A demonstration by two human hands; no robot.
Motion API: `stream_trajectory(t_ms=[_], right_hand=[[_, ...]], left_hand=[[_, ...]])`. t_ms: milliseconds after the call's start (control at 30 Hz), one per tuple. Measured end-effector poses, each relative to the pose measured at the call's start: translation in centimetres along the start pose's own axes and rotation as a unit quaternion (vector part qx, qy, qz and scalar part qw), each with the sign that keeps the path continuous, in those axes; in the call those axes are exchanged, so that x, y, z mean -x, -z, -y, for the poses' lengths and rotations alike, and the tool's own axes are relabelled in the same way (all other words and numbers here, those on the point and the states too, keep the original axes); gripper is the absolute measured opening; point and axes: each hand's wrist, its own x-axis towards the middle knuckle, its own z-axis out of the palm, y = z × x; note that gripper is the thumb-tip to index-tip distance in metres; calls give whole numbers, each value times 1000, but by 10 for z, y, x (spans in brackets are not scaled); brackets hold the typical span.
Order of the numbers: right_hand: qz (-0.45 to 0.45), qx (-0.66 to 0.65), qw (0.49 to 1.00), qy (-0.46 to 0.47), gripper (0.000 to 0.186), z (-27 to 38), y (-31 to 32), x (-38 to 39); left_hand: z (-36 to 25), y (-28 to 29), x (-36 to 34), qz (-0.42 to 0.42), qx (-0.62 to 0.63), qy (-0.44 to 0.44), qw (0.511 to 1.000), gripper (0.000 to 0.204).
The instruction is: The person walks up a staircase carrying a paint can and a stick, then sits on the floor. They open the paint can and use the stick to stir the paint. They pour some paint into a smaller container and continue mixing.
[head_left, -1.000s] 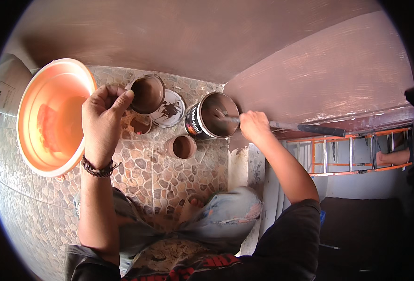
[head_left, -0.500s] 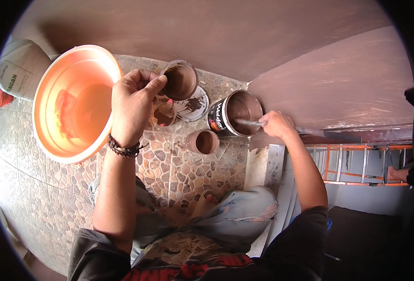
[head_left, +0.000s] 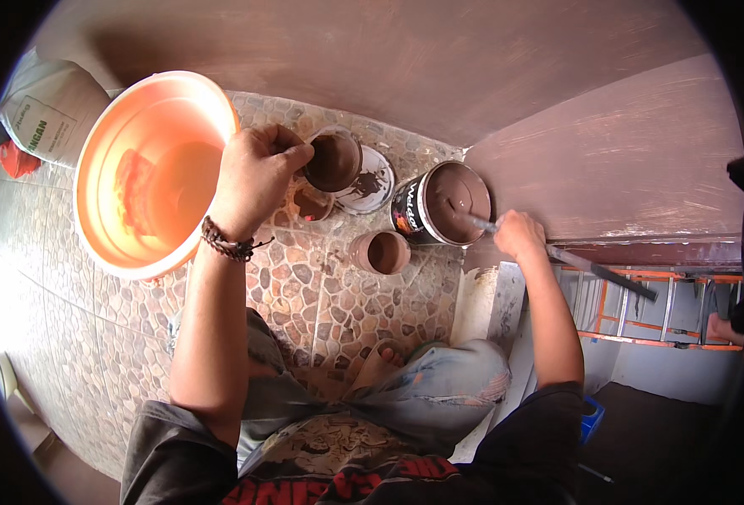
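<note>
My left hand [head_left: 258,177] pinches the rim of a clear plastic cup [head_left: 335,160] coated inside with brown paint, holding it up above the floor. My right hand [head_left: 519,234] is closed round a long thin stick [head_left: 603,272], dark toward its outer end. The stick's other end reaches into the brown paint in a black paint can [head_left: 407,210], which leans toward me. Between cup and can lies a white lid [head_left: 370,187] smeared with brown. A second paint-stained cup [head_left: 380,252] stands nearer me, and another stained container [head_left: 313,204] sits partly behind my left hand.
A large orange basin [head_left: 94,227] stands at left, with a white sack [head_left: 56,109] behind it. Brown-painted walls [head_left: 389,59] meet in the far corner. To the right are a raised sill [head_left: 507,303] and an orange ladder [head_left: 633,311] with a person's foot [head_left: 721,328] on it.
The whole view has shifted slightly, moving the scene to the right. In my right hand the stick has swung, its outer end now lower and plainer to see. My left hand still holds the cup.
</note>
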Motion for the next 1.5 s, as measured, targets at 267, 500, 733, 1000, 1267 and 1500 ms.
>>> stream_trajectory(t_ms=[267,500,733,1000,1267,1500], right_hand=[[5,-68,997,-43,30,1,-11,-9],[120,-133,984,21,26,-3,-4,-17],[64,20,998,-22,30,-2,-3,-17],[-10,0,998,-61,27,5,9,-20],[174,-87,981,4,24,-6,17,-44],[-107,79,991,1,23,-8,-2,-35]], left_hand=[[-7,-4,3,13,-6,-24,1000,17],[-8,-3,6,16,16,-21,1000,15],[-9,-1,8,8,16,-24,1000,15],[-11,-4,6,23,4,-28,999,14],[-13,1,3,20,-1,-7,1000,11],[-14,0,7,2,23,-40,999,15]])
